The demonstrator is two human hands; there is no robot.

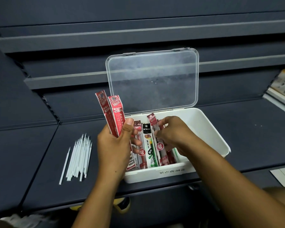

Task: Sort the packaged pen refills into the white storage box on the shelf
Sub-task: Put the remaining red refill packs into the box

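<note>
Two red refill packets [113, 112] stand up out of the left hand [115, 145], whose thumb is clamped across their fronts and whose fingers curl behind them, at the nine o'clock edge of the white storage box [209, 129]. The right hand [173, 134] is inside the box near its centre. Its thumb and curled fingers pinch a single red packet [153, 122], which tilts with its top toward eleven o'clock. More packets lie side by side in the box's nine o'clock half, among them a black-and-green packet [149, 145] running from twelve to six o'clock, while the three o'clock half shows bare white floor. The clear lid [152, 79] stands open, hinged at the twelve o'clock side. The box sits on a dark shelf [39, 162]. A bundle of loose white tubes [79, 158] lies on the shelf at nine o'clock from the box, well apart from it. Printed papers [283, 83] show at two o'clock, at the frame's edge.
</note>
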